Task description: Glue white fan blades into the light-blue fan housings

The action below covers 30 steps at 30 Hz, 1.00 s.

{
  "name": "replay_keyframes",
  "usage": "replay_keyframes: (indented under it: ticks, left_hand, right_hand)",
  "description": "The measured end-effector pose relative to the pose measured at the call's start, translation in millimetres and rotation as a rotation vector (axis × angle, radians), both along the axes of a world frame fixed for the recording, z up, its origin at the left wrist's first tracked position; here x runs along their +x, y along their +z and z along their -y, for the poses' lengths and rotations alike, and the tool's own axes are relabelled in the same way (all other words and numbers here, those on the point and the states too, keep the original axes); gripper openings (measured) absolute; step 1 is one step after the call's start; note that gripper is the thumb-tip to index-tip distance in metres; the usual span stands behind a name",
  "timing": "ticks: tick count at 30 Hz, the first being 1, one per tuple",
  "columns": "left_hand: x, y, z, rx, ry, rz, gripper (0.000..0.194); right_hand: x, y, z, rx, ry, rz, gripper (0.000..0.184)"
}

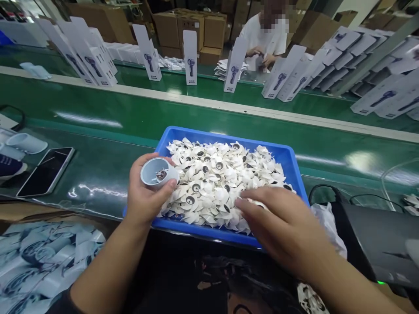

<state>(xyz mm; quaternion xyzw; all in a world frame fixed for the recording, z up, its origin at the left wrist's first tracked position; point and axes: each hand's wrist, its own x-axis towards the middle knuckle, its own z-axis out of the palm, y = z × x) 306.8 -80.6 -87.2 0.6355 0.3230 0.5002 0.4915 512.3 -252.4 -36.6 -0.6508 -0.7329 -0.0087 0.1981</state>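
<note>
My left hand [144, 189] is closed around a pale blue cylindrical fan housing [170, 174]. Its open end faces up towards me, and a small motor with metal parts [161, 175] shows inside. Below and beyond it lies a blue plastic bin [296, 168], heaped with white fan blades [212, 179] that have dark ring-shaped hubs. My right hand [281, 218] reaches over the right side of the heap, fingers pointing down among the blades. A white blade shows under those fingers, but blur and the hand itself hide whether it is gripped.
More pale blue housings [49, 261] fill a box at lower left. A phone [46, 171] lies on the bench near other housings [26, 143]. White printed boxes [190, 59] line the green conveyor's far side, where a person [265, 39] works. A dark device [379, 235] stands right.
</note>
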Motion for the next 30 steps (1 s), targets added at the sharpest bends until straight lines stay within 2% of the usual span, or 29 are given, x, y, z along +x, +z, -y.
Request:
replay_keyframes:
  ticks: [3, 6, 9, 11, 14, 17, 19, 22, 25, 27, 30]
  left_hand:
    - [-6.1, 1.4, 1.3, 0.004, -0.006, 0.069, 0.063]
    - [-17.5, 6.1, -3.1, -0.181, -0.088, 0.128, 0.063]
    - [-29.3, 11.5, -10.5, -0.372, -0.244, 0.116, 0.062]
    - [-35.8, 14.3, -14.5, -0.398, -0.309, 0.096, 0.062]
    - [-42.5, 17.2, -16.3, -0.366, -0.395, 0.05, 0.059]
    - [-42.5, 19.4, -12.3, -0.269, -0.462, -0.115, 0.063]
    - [-37.5, 21.1, -7.0, -0.124, -0.448, -0.243, 0.062]
    - [-23.9, 23.9, 2.9, 0.133, -0.437, -0.385, 0.055]
    - [-9.8, 26.5, 11.2, 0.317, -0.467, -0.447, 0.051]
    - [-3.2, 27.2, 14.5, 0.4, -0.478, -0.456, 0.045]
    - [1.8, 25.0, 17.8, 0.51, -0.455, -0.432, 0.037]
  right_hand:
    - [-16.9, -3.5, -48.4, -0.321, -0.003, 0.213, 0.02]
    - [-30.0, -0.1, -83.0, -0.563, -0.075, 0.324, 0.022]
    - [-39.2, 7.4, -93.7, -0.703, -0.086, 0.354, 0.029]
    - [-40.6, 10.4, -91.8, -0.741, -0.064, 0.327, 0.031]
    - [-32.0, 9.0, -83.0, -0.705, -0.072, 0.205, 0.026]
    - [-14.7, 4.7, -72.7, -0.598, -0.141, -0.064, 0.023]
    - [-5.5, 3.5, -66.6, -0.529, -0.173, -0.338, 0.027]
    - [-5.5, 5.3, -60.2, -0.483, -0.147, -0.749, 0.038]
    - [-20.2, 11.2, -55.5, -0.459, -0.099, -0.996, 0.034]
    - [-32.1, 17.8, -52.1, -0.395, -0.094, -1.004, 0.025]
    - [-46.0, 28.5, -47.7, -0.205, -0.054, -0.672, 0.016]
